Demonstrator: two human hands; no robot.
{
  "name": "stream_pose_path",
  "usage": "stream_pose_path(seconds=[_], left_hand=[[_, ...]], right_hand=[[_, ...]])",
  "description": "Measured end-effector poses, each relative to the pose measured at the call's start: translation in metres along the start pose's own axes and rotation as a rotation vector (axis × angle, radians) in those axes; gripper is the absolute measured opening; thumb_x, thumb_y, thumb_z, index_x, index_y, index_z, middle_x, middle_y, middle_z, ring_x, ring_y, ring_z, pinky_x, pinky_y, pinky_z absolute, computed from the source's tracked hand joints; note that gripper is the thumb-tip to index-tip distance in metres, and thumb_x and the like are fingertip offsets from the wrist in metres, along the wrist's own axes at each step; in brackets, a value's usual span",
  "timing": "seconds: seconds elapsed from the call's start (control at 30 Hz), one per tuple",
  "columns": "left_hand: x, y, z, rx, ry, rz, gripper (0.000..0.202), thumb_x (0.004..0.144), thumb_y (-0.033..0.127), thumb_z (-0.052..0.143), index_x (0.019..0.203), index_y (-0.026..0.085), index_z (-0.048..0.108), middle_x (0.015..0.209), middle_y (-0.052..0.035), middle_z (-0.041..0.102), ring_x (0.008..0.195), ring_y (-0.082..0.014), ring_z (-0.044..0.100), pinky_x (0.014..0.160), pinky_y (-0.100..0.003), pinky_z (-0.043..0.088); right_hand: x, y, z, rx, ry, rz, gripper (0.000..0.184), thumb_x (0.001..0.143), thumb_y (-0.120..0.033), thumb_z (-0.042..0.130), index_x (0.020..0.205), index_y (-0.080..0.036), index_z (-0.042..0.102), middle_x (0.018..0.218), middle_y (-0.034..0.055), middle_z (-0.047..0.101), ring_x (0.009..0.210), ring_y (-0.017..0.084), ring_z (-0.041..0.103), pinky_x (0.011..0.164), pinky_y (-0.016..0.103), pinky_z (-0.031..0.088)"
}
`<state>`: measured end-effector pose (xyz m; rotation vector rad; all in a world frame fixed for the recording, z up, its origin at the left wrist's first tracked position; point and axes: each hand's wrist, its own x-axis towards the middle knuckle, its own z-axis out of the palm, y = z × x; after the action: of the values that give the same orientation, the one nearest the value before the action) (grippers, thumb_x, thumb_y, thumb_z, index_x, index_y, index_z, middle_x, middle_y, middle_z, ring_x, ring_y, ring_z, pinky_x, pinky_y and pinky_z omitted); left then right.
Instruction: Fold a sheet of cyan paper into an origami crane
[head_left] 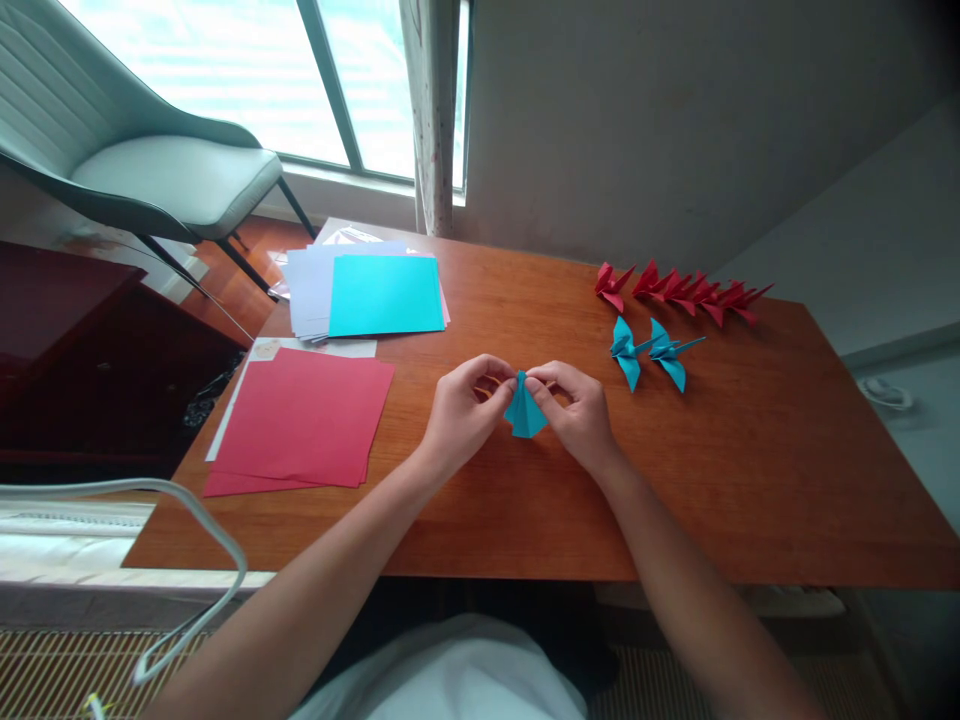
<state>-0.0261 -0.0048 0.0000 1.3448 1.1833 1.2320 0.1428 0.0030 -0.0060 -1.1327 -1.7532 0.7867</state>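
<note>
A small folded piece of blue paper (pixel 524 412) sits at the middle of the wooden table (pixel 750 480), pinched at its top tip from both sides. My left hand (pixel 463 410) grips its left edge with fingers closed. My right hand (pixel 577 408) grips its right edge the same way. Both hands rest low on the tabletop. To the right lie two finished blue paper cranes (pixel 649 353). Behind them stands a row of several red paper cranes (pixel 679 287).
A stack of red paper sheets (pixel 300 422) lies at the left of the table. Behind it a blue sheet (pixel 384 294) tops a pile of pale sheets. A grey chair (pixel 142 160) stands by the window at far left. A white cable (pixel 187 520) loops at lower left.
</note>
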Motion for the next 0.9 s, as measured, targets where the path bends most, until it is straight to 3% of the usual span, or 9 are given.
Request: stream_pose_path(seconds=[0.53, 0.73, 0.9], left_hand=[[-0.0013, 0.0030, -0.0005, 0.006, 0.029, -0.018, 0.019, 0.083, 0.036, 0.072, 0.080, 0.018, 0.069, 0.080, -0.0036, 0.070, 0.072, -0.0144, 0.063, 0.063, -0.023, 0.049], [-0.0001, 0.0031, 0.0002, -0.035, 0.007, -0.045, 0.019, 0.083, 0.036, 0.071, 0.080, 0.017, 0.067, 0.079, -0.0033, 0.070, 0.071, -0.0144, 0.063, 0.063, -0.024, 0.051], [0.0004, 0.0021, 0.0020, -0.053, 0.000, -0.059, 0.019, 0.083, 0.035, 0.070, 0.079, 0.017, 0.066, 0.078, -0.0028, 0.070, 0.070, -0.0142, 0.064, 0.063, -0.023, 0.052]], right_hand=[[-0.0020, -0.0018, -0.0005, -0.098, 0.003, -0.121, 0.014, 0.095, -0.032, 0.062, 0.097, -0.027, 0.075, 0.090, 0.0033, 0.075, 0.077, 0.019, 0.066, 0.070, 0.035, 0.054], [-0.0017, -0.0039, 0.0018, -0.041, 0.022, -0.068, 0.013, 0.094, -0.032, 0.063, 0.093, -0.025, 0.074, 0.089, 0.0033, 0.075, 0.080, 0.019, 0.068, 0.069, 0.032, 0.055], [-0.0029, -0.0021, 0.0059, 0.077, 0.027, 0.083, 0.014, 0.092, -0.035, 0.065, 0.091, -0.024, 0.072, 0.089, 0.0037, 0.074, 0.083, 0.020, 0.069, 0.070, 0.032, 0.057]])
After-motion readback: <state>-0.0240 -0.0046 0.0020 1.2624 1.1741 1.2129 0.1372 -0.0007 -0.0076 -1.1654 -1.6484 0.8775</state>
